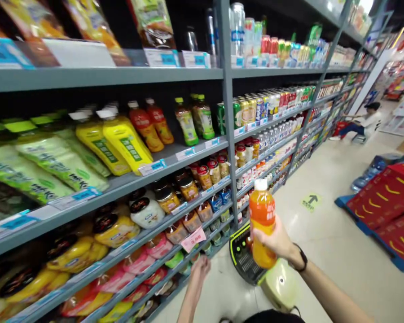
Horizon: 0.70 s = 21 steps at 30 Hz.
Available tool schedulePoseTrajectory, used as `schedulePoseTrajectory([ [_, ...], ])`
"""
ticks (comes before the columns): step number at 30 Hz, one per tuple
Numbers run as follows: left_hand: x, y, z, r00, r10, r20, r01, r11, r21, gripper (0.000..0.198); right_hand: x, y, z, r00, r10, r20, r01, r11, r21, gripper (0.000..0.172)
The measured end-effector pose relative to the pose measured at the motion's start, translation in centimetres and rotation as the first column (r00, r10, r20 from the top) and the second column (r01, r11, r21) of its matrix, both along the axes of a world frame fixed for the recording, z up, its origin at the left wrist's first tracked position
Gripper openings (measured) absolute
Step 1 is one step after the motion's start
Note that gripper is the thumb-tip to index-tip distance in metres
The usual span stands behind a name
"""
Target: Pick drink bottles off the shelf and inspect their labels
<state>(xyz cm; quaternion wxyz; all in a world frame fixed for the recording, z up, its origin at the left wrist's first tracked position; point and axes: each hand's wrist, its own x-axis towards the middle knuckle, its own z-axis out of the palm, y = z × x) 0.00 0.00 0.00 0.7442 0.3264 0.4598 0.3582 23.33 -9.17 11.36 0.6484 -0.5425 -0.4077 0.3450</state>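
Observation:
My right hand (272, 240) is shut on an orange juice bottle (262, 223) with a white cap, holding it upright in front of me. A black band circles that wrist. My left hand (200, 273) is low by the lower shelves, slightly blurred, and holds nothing that I can see. Its fingers are loosely apart and nearest to packets on the bottom tiers, with a pink price tag (193, 239) just above them. Beneath the bottle stands a pale green machine (279, 282) with a black button panel (242, 255).
Grey metal shelving (104, 77) full of bottles, jars and cans runs along the left. Red cartons on a blue pallet (384, 206) stand to the right. A seated person (365, 123) is far down the tiled aisle, which has an arrow sticker (311, 202) on its floor.

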Motion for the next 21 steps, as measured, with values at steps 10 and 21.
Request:
schedulePoseTrajectory([
  [10, 19.6, -10.6, 12.3, 0.902, -0.412, -0.129, 0.384, 0.629, 0.676, 0.076, 7.3, -12.7, 1.4, 0.97, -0.07, 0.234, 0.119, 0.972, -0.202, 0.08],
  [21, 28.4, -17.4, 14.9, 0.927, -0.239, 0.288, 0.033, 0.818, 0.574, 0.065, 16.0, -20.3, -1.0, 0.515, 0.543, -0.664, -0.515, 0.815, 0.267, 0.071],
])
